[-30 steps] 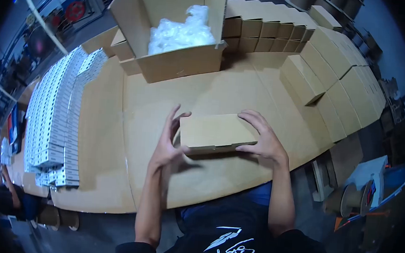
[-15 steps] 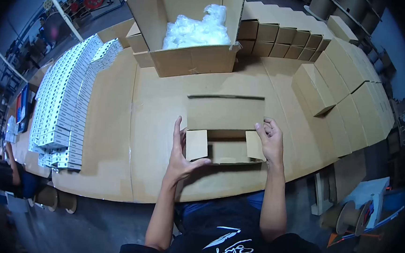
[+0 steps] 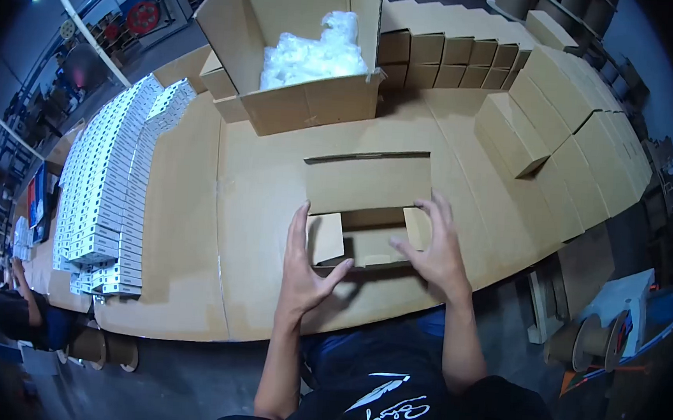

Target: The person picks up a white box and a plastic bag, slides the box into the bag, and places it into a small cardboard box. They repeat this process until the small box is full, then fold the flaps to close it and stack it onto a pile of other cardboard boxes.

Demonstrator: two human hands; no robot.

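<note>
In front of me a small brown cardboard box (image 3: 376, 256) stands with its top open. Its long lid flap (image 3: 369, 183) is raised on the far side. Short end flaps lie partly across the opening at the left and right, and I see no contents through the gap. My left hand (image 3: 306, 274) is around the near left corner, fingers stretched along the end and thumb out beside the front wall. At the right end is my right hand (image 3: 438, 256), its fingers apart near the end flap and its thumb over the opening. Any firm contact is hard to judge.
A large open carton (image 3: 312, 107) holding clear plastic packaging (image 3: 316, 56) stands at the back. Stacked white boxes (image 3: 107, 194) line the left side. Brown cartons (image 3: 590, 157) are piled at the right. A co-worker (image 3: 21, 305) is at far left.
My right hand has loosened from the box's right side; its fingers have spread and its thumb has moved left over the opening. My left hand stays at the left corner. The view has shifted slightly.
</note>
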